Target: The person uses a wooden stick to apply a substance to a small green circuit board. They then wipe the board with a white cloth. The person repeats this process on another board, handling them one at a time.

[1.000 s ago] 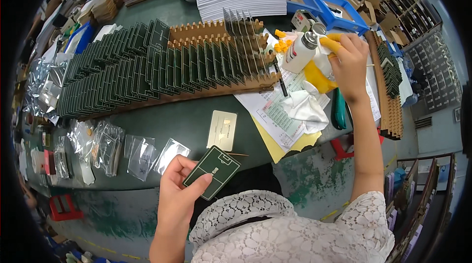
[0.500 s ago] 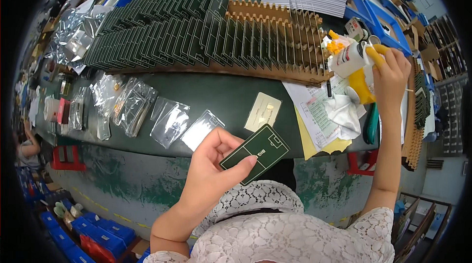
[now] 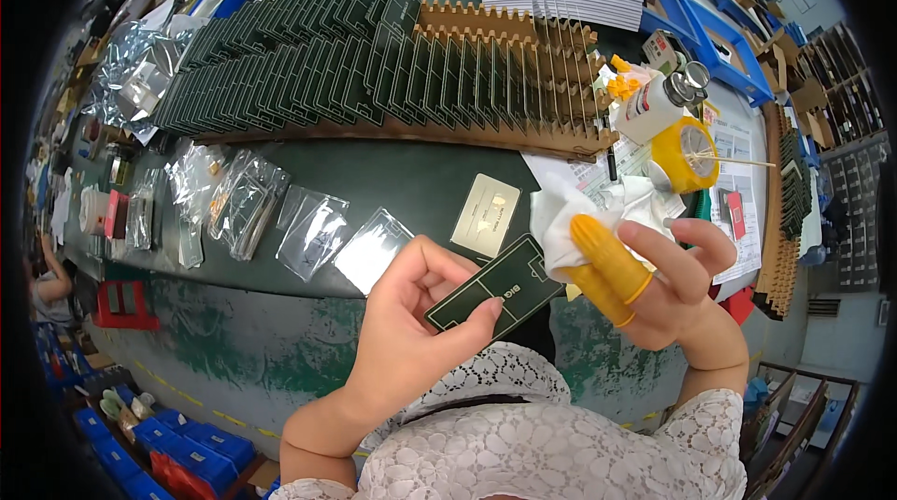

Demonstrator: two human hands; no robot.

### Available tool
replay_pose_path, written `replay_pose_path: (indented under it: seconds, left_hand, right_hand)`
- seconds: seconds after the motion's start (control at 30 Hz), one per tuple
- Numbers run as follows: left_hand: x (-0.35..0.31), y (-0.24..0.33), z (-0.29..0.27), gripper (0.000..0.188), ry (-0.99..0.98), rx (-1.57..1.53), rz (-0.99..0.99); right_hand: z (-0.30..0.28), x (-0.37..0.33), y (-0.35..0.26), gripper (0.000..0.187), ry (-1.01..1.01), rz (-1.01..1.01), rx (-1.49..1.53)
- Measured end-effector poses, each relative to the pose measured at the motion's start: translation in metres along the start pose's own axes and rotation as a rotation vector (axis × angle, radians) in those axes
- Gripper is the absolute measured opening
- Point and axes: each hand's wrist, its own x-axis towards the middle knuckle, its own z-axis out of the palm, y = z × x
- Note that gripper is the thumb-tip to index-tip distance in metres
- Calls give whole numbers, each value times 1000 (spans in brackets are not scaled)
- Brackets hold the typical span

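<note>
We have the green card (image 3: 523, 287) up in front of the body, off the table, near its front edge, in the left hand (image 3: 420, 322): thumb flat on the printed face, other fingers curled in behind, closed on its left part with no gap we can see. Right hand (image 3: 645, 285) has two fingers in yellow finger cots (image 3: 609, 262) bunched against a white cloth (image 3: 565, 224), the other fingers loosely spread; the cloth overlaps the card's far right corner, and we can't tell how hard it presses. We'd call the card light, thin and fairly stiff, probably smooth enough to slide under a bare thumb; the face looks easy to smudge or scratch, so we'd grip by the edges or one end, with support beneath. Cloth should be soft and limp; we'd pinch it bunched. Versus half a second ago: right hand was up by the white bottle (image 3: 649, 110), now it's down at the card with the cloth; the bottle stands clear of it, and the yellow tape roll (image 3: 685, 156) shows more fully. Left grip looks much the same.
</note>
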Motion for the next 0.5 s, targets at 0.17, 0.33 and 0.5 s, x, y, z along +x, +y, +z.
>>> replay_pose_path:
  seconds: [0.17,0.33,0.5]
  left_hand:
    - [-2,2,2,24,-5,22,10]
    - [-3,2,3,25,-7,20,10]
    - [-3,1,1,25,4,21,30]
  right_hand:
    - [7,7,3,14,68,-110,-9]
    - [9,10,1,11,67,-109,-5]
    - [8,6,-2,9,32,-84,19]
